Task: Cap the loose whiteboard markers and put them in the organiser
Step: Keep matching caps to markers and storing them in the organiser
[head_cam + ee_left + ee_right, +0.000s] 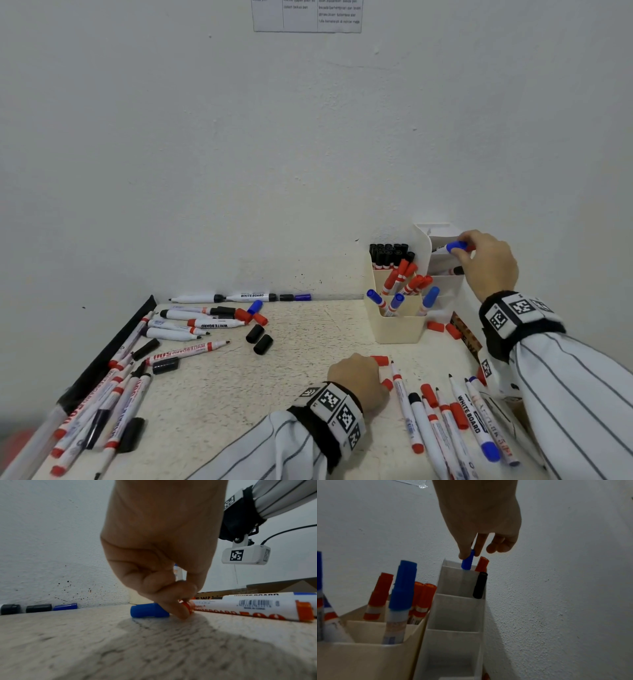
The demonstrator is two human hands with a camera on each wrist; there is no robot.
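My right hand (463, 249) pinches a blue-capped marker (454, 246) by its cap and holds it in the rearmost compartment of the white organiser (445, 281). In the right wrist view the hand (468, 555) holds the blue cap (467, 561) at the rim of the white organiser (453, 608), beside a red-capped marker (482, 563) and a black-capped one (480, 584). My left hand (375, 373) is down on the table, its fingertips (181, 612) pinching a red cap (187, 606). A loose blue cap (149, 610) lies just behind it.
A cream organiser (399, 325) holds black, red and blue capped markers. Uncapped markers and loose caps lie scattered at the left (191, 334) and in a row at the front right (445, 421). Loose red caps (435, 326) lie by a cardboard box (466, 334).
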